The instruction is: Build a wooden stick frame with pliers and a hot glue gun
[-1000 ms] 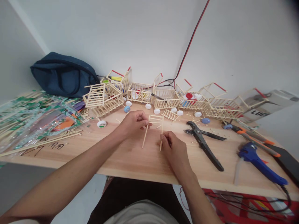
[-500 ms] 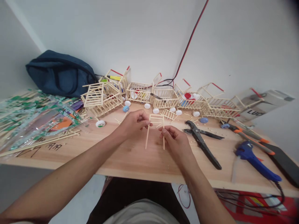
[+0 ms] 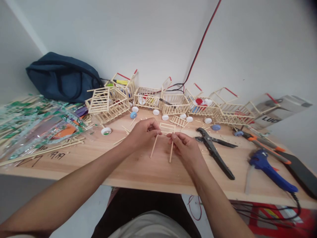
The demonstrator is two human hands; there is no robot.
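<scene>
Between my two hands is a small frame of wooden sticks [image 3: 154,147], with two long legs pointing toward me and crosspieces at the far end. My left hand [image 3: 146,132] pinches its left leg near the crosspieces. On the other side, my right hand [image 3: 182,142] grips the right leg between thumb and fingers. Just beyond the frame, a ladder-like stick panel [image 3: 179,121] lies on the table. Miniature stick carts [image 3: 174,103] with bottle-cap wheels and red handles stand in a row behind it.
Black pliers [image 3: 214,150] and a blue glue gun [image 3: 272,170] lie to the right, near orange-handled pliers [image 3: 268,147]. Plastic-wrapped sticks [image 3: 44,122] cover the table's left side, before a dark blue bag [image 3: 65,77]. The wooden table's front edge [image 3: 153,186] runs close to my body.
The stick frame has tilted, its near leg ends swinging left and slightly toward me. Both hands stay on it and have barely shifted.
</scene>
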